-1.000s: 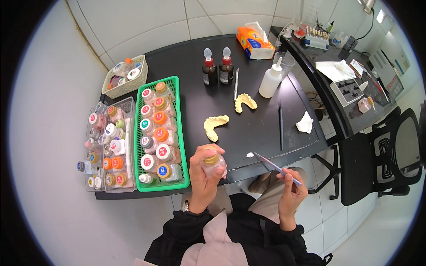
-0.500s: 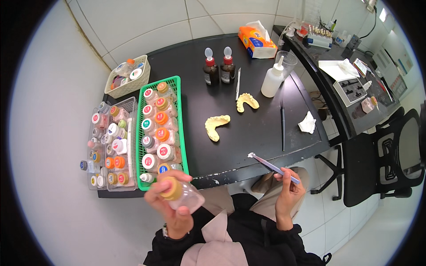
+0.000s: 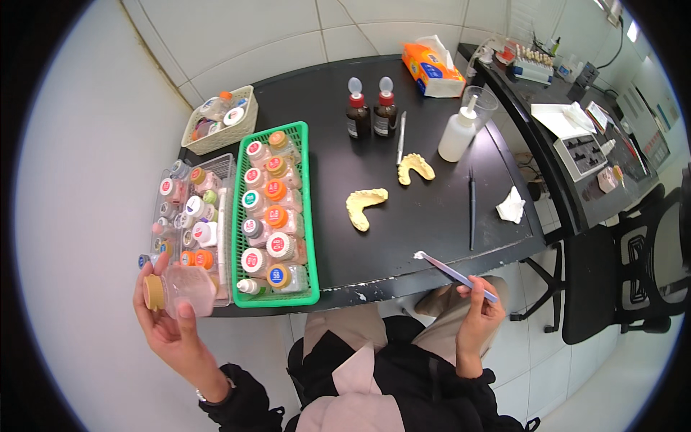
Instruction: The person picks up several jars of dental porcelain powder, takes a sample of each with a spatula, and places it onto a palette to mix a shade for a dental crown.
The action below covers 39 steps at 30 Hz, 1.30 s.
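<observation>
My left hand (image 3: 173, 324) grips a clear jar (image 3: 190, 289) of pale pink powder with a tan lid. The jar lies tilted on its side, lid to the left, in front of the grey tray's near end. At the right, my right hand (image 3: 478, 324) pinches a pale lilac brush (image 3: 461, 277) whose whitish tip is over the table's front edge. Two yellow dental casts (image 3: 366, 207) lie mid-table, the nearer one curved open to the right. The green basket (image 3: 314, 273) of lidded powder jars (image 3: 279, 248) stands right of my left hand.
Behind the casts stand two brown dropper bottles (image 3: 385, 119), with a metal spatula (image 3: 401, 137) beside them. A white squeeze bottle (image 3: 457, 135), a dark pen-like tool (image 3: 472, 212) and crumpled tissue (image 3: 511, 207) are at right. A tissue box (image 3: 433, 68) sits at the back. A chair (image 3: 612, 281) stands right.
My left hand has carried the jar left, away from my lap and the green basket to the grey tray, turning its lid leftward. My right hand still holds the brush in nearly the same place.
</observation>
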Each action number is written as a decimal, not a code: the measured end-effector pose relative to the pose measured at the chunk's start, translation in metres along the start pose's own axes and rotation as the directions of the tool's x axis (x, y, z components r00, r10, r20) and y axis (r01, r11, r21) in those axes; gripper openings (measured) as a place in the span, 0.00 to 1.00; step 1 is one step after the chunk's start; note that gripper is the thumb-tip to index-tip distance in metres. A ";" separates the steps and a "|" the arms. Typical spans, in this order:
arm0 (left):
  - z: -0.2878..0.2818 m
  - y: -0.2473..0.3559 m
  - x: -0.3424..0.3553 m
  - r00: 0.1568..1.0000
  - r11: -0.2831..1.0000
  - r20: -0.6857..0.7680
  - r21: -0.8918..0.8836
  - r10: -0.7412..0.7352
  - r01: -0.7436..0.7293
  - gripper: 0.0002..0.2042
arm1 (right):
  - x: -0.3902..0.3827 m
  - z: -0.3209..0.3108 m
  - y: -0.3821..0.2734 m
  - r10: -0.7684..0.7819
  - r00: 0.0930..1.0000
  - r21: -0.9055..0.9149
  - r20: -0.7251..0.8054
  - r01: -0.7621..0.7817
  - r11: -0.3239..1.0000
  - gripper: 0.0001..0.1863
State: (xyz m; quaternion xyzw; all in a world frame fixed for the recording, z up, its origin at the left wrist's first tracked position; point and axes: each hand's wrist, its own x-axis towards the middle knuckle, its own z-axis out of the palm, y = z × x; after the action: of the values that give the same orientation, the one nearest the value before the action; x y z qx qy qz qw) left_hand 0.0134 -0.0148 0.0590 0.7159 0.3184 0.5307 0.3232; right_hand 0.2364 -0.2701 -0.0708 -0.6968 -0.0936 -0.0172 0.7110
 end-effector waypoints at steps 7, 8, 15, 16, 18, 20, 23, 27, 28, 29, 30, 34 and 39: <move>-0.047 0.000 0.059 0.999 0.991 -0.025 0.131 0.042 -0.038 0.23 | -0.001 0.005 -0.001 -0.035 0.998 -0.130 -0.046 0.029 0.991 0.14; -0.049 -0.001 0.073 0.998 0.982 -0.018 0.179 0.065 -0.060 0.22 | -0.001 0.004 -0.001 -0.054 0.997 -0.108 -0.056 0.048 0.993 0.14; -0.034 -0.067 0.153 0.981 0.980 0.186 0.179 0.049 -0.083 0.19 | 0.000 0.001 -0.009 -0.101 0.995 -0.160 -0.011 0.098 0.982 0.15; -0.028 -0.074 0.159 0.973 0.985 0.229 0.156 0.034 -0.071 0.19 | 0.001 0.001 -0.009 -0.121 0.993 -0.149 -0.014 0.117 0.982 0.15; -0.009 -0.080 0.166 0.945 0.988 0.326 0.136 0.029 -0.077 0.19 | 0.002 -0.003 -0.009 -0.146 0.989 -0.168 -0.009 0.143 0.975 0.15; 0.013 -0.093 0.174 0.906 0.979 0.419 0.150 0.061 -0.135 0.19 | 0.003 -0.005 -0.005 -0.173 0.984 -0.142 -0.030 0.168 0.976 0.15; 0.033 -0.109 0.184 0.829 0.940 0.557 0.254 0.051 -0.229 0.19 | 0.002 -0.002 -0.007 -0.181 0.982 -0.115 -0.049 0.175 0.978 0.15; 0.044 -0.124 0.190 0.743 0.911 0.669 0.311 -0.008 -0.270 0.22 | 0.002 -0.003 -0.008 -0.191 0.979 -0.118 -0.065 0.183 0.976 0.15; 0.044 -0.128 0.190 0.715 0.893 0.699 0.309 0.019 -0.326 0.22 | 0.002 -0.004 -0.008 -0.189 0.980 -0.108 -0.068 0.181 0.978 0.15; 0.044 -0.130 0.190 0.685 0.873 0.727 0.306 0.043 -0.380 0.23 | 0.003 -0.004 -0.008 -0.187 0.980 -0.098 -0.070 0.180 0.979 0.15; 0.041 -0.132 0.188 0.711 0.891 0.703 0.305 0.028 -0.336 0.24 | 0.003 -0.003 -0.009 -0.189 0.979 -0.092 -0.071 0.182 0.979 0.15; 0.042 -0.120 0.190 0.779 0.883 0.626 0.352 0.024 -0.310 0.28 | 0.003 -0.001 -0.019 -0.257 0.964 -0.120 -0.064 0.248 0.961 0.14; 0.013 -0.154 0.200 0.743 0.749 0.669 0.498 -0.012 -0.436 0.20 | 0.000 0.001 -0.030 -0.319 0.936 -0.160 0.151 0.342 0.926 0.11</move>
State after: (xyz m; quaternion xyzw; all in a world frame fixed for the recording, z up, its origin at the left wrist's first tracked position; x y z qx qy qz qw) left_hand 0.0557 0.2338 0.0431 0.9497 0.2581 0.1547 0.0868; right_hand 0.2312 -0.2700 -0.0412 -0.7332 -0.2510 -0.1029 0.6236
